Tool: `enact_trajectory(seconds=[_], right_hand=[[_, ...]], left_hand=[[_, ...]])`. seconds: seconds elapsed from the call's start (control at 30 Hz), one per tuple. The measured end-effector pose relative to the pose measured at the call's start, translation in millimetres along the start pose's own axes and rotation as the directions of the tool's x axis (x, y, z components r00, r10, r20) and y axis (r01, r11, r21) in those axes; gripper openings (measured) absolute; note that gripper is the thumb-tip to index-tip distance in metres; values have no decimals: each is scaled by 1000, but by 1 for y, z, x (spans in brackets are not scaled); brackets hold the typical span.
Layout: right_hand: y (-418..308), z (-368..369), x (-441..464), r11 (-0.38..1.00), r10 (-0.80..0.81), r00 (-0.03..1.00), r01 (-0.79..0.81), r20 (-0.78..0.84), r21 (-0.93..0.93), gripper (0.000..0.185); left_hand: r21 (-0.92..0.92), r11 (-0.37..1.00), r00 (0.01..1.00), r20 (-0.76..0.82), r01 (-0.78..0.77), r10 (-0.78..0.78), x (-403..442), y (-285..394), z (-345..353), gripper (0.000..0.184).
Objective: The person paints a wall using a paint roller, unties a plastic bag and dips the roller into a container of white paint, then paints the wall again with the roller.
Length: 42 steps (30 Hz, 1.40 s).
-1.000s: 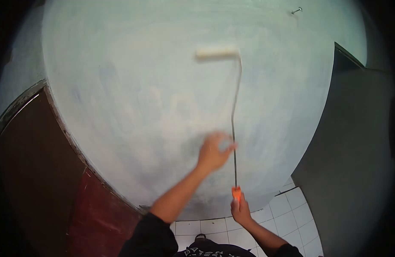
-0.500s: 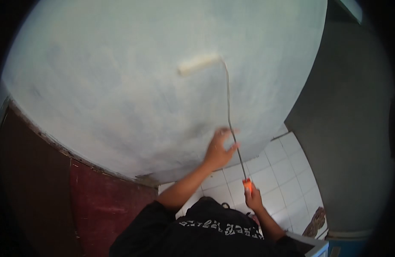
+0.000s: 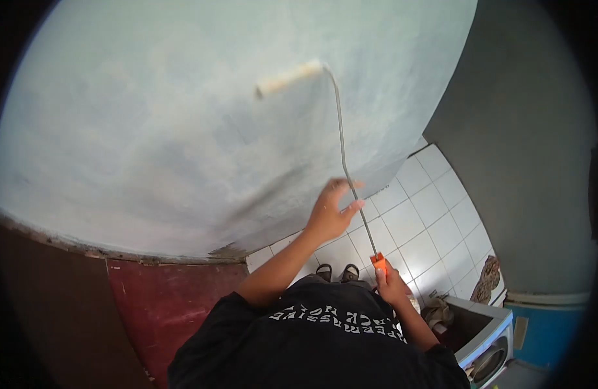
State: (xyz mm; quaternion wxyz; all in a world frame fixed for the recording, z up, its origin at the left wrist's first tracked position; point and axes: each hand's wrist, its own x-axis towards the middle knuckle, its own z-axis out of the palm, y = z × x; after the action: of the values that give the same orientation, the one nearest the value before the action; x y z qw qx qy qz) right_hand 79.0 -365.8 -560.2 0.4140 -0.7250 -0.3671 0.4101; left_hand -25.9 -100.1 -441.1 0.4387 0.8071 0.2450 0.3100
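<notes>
A paint roller with a pale, cream-coloured sleeve (image 3: pixel 289 79) is raised in front of the whitish, patchy wall (image 3: pixel 150 129). Whether the sleeve touches the wall, I cannot tell. Its long bent metal rod (image 3: pixel 341 136) runs down to an orange handle (image 3: pixel 379 263). My right hand (image 3: pixel 392 284) is wrapped round that handle. Higher up, my left hand (image 3: pixel 331 211) is curved about the rod, thumb and fingers apart, with the rod passing between them; no firm grip shows.
White tiles (image 3: pixel 402 214) cover the floor around my sandals (image 3: pixel 349 272). A dark red panel (image 3: pixel 175 305) lies at lower left. To the lower right stand an appliance with a round door (image 3: pixel 490 363) and a blue container (image 3: pixel 548 334). A grey wall (image 3: pixel 519 149) rises on the right.
The roller sleeve sits slightly higher and further left in view, with both hands a little higher. The view has shifted, showing more floor, the sandals and more of the appliance.
</notes>
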Motion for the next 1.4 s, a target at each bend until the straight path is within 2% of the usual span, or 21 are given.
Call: enact_trajectory(seconds=[0.13, 0.17, 0.27, 0.33, 0.37, 0.5, 0.57, 0.67, 0.7, 0.73, 0.8, 0.87, 0.93, 1.03, 1.1, 1.13, 1.2, 1.23, 1.33, 1.37, 1.4], right_hand=[[73, 20, -51, 994, -107, 979, 100, -171, -51, 37], [63, 14, -63, 995, 89, 989, -94, -119, -36, 36], [86, 13, -76, 930, 271, 951, -298, -145, -216, 40], [88, 17, -73, 912, 306, 941, -334, -146, -238, 43], [91, 19, -72, 920, 283, 944, -316, -168, -230, 45], [89, 14, -68, 907, 310, 937, -342, -160, -244, 48], [85, 14, -71, 906, 322, 934, -352, -155, -237, 48], [81, 10, -76, 920, 318, 937, -342, -143, -193, 46], [84, 10, -78, 929, 315, 939, -335, -137, -156, 43], [85, 10, -80, 938, 312, 942, -326, -127, -118, 41], [73, 11, -80, 946, 294, 945, -309, -142, -95, 39], [69, 12, -81, 953, 283, 946, -296, -157, -69, 37], [72, 11, -82, 958, 230, 953, -257, -195, -129, 39], [55, 4, -78, 915, 300, 936, -336, -184, -221, 41], [53, 3, -66, 872, 345, 921, -386, -181, -302, 47], [60, 7, -58, 872, 348, 920, -389, -182, -298, 47], [81, 18, -41, 801, 423, 889, -458, -178, -385, 51], [93, 22, -38, 805, 432, 884, -467, -179, -367, 53], [83, 23, -21, 811, 435, 881, -474, -187, -343, 53], [83, 25, -18, 802, 440, 875, -483, -201, -351, 54], [84, 25, -13, 795, 440, 871, -491, -218, -358, 54]], left_hand=[[51, 994, 980, 169, 96, -104, -48, -76, 59, 38], [-10, 992, 968, 219, 129, -124, -57, -95, 73, 37], [-63, 974, 936, 298, 218, -190, -82, -146, 109, 37], [-155, 899, 859, 399, 409, -322, -88, -173, 126, 39], [-89, 912, 848, 413, 400, -331, -90, -185, 133, 39], [-134, 866, 797, 479, 481, -369, -89, -201, 144, 38], [-298, 683, 697, 573, 667, -431, -91, -196, 142, 38], [-280, 703, 707, 558, 654, -435, -91, -186, 136, 38], [-327, 739, 771, 503, 589, -391, -93, -179, 133, 36], [-326, 738, 769, 506, 590, -391, -93, -172, 130, 36], [-399, 772, 842, 442, 495, -311, -90, -161, 123, 34], [-352, 820, 859, 421, 451, -291, -90, -160, 120, 34], [-304, 863, 873, 408, 404, -265, -86, -159, 120, 34], [-208, 866, 839, 427, 454, -337, -86, -163, 128, 32], [-206, 715, 703, 488, 668, -517, -90, -193, 148, 31], [-202, 715, 701, 491, 669, -517, -93, -207, 155, 31], [-137, 641, 631, 419, 755, -653, -94, -236, 171, 31], [-148, 554, 555, 451, 819, -699, -94, -250, 180, 34], [-237, 514, 558, 487, 825, -672, -103, -310, 212, 36], [-203, 416, 457, 522, 887, -720, -93, -296, 205, 34], [-194, 411, 448, 526, 891, -723, -91, -292, 203, 34]])
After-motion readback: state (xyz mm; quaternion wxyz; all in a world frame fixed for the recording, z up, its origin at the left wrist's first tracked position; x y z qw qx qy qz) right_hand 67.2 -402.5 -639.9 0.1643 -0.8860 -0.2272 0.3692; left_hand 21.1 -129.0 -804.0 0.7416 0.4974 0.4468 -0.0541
